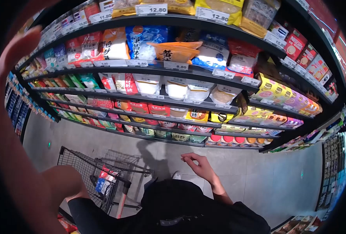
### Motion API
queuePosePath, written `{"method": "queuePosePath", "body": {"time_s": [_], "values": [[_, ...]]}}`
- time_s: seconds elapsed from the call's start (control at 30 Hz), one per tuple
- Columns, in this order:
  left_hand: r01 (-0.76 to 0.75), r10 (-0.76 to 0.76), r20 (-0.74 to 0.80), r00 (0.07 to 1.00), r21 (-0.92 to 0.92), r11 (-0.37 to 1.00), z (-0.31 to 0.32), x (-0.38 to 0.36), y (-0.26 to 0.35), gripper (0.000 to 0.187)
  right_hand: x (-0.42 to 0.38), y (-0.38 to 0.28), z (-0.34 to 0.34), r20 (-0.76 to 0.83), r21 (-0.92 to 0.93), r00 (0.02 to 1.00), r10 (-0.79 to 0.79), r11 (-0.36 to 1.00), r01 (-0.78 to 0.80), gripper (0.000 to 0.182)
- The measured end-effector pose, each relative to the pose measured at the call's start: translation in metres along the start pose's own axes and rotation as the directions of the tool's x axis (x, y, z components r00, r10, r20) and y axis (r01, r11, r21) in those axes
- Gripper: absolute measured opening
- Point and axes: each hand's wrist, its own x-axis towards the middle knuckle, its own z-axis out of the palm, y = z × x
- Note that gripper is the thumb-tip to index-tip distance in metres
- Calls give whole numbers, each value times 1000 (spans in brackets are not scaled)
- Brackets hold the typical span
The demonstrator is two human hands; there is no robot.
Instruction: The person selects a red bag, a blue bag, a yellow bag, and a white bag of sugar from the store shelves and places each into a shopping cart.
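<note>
My left arm rises very close to the camera along the left edge. My left hand (24, 42) is at the upper left, partly cut off by the dark border, and its fingers are mostly hidden. My right hand (197, 164) hangs in front of my body over the grey floor, fingers loosely curled in with nothing in them. A wire shopping cart (79, 160) with a red-ended handle (123, 199) stands to my left. Inside it lies a red, white and blue package (105, 181).
A long shelf (196, 103) of bagged goods curves ahead, including an orange bag (173, 52), a blue bag (146, 41) and white bags (176, 87). Yellow and purple packs (284, 95) sit at the right. Price tags (152, 9) line the edges. Other racks (333, 171) flank the aisle.
</note>
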Motion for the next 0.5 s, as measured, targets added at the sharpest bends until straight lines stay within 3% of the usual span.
{"method": "queuePosePath", "body": {"time_s": [0.03,0.07,0.1,0.13,0.17,0.23,0.5], "values": [[-14,14,8,1000,-7,1000,-4,-9,-7,115,-1,4,3,2,11,1000,0,1000,0,23],[-29,29,16,999,-18,999,-25,-49,-66,115,-2,8,5,0,21,1000,2,1000,-2,23],[-44,45,25,999,-31,999,-4,-9,-15,114,-2,8,8,9,19,1000,5,1000,-5,23],[-64,66,27,997,-48,997,-15,-29,-60,114,1,9,9,2,-10,1000,-16,1000,16,23],[-87,90,36,995,-64,994,0,-3,-20,114,1,9,14,-6,-34,999,-32,999,32,23],[-137,141,36,989,-103,985,8,12,-4,113,2,4,21,-18,-18,1000,-21,1000,21,23],[-360,352,-76,933,-170,918,12,31,-39,110,21,-5,45,-22,8,1000,-4,1000,4,22]]}}
